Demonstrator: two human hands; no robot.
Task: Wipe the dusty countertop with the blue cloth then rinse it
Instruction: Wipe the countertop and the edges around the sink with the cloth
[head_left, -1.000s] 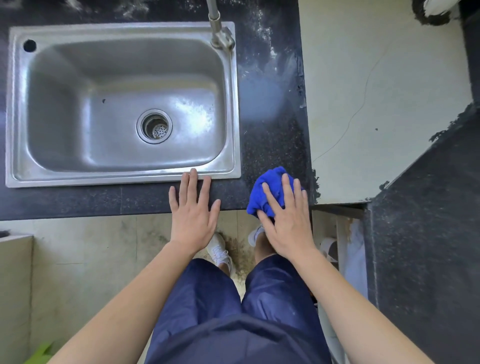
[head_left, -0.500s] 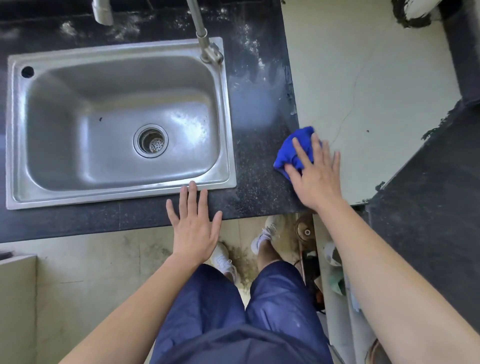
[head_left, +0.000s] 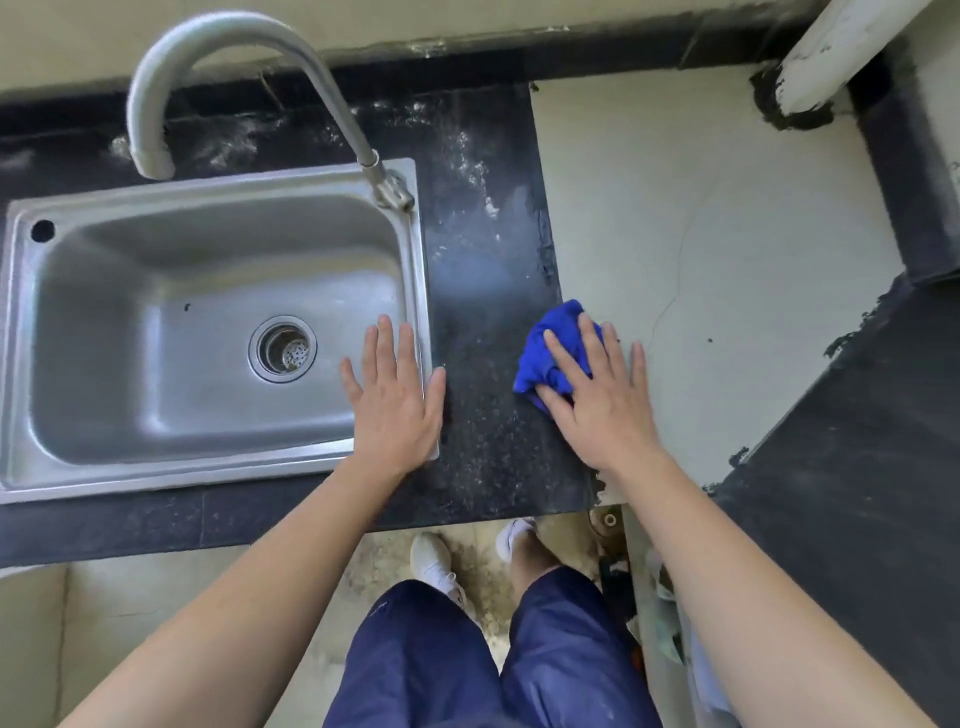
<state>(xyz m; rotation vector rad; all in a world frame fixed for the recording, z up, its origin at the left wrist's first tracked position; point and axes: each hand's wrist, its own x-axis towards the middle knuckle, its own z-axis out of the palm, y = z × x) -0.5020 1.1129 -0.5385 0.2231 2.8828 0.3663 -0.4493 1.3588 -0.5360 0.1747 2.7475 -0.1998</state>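
Wiping under way, head view. Moved blue cloth (head_left: 545, 348) from the front edge to centre right, at the seam of dark countertop (head_left: 483, 312) and pale slab (head_left: 701, 234). Right hand (head_left: 597, 400) spread flat, pressing cloth. Left hand (head_left: 395, 400) shifted onto sink (head_left: 208, 200) rim, fingers straight, holding nothing. White dust (head_left: 467, 156) left upper centre; rinse pending.

Right hand (head_left: 597, 410) on blue cloth (head_left: 545, 345) (bunched), countertop (head_left: 483, 291)

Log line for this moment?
step: wiping | right hand: presses blue cloth on countertop | left hand: flat over sink rim | rinse: not yet
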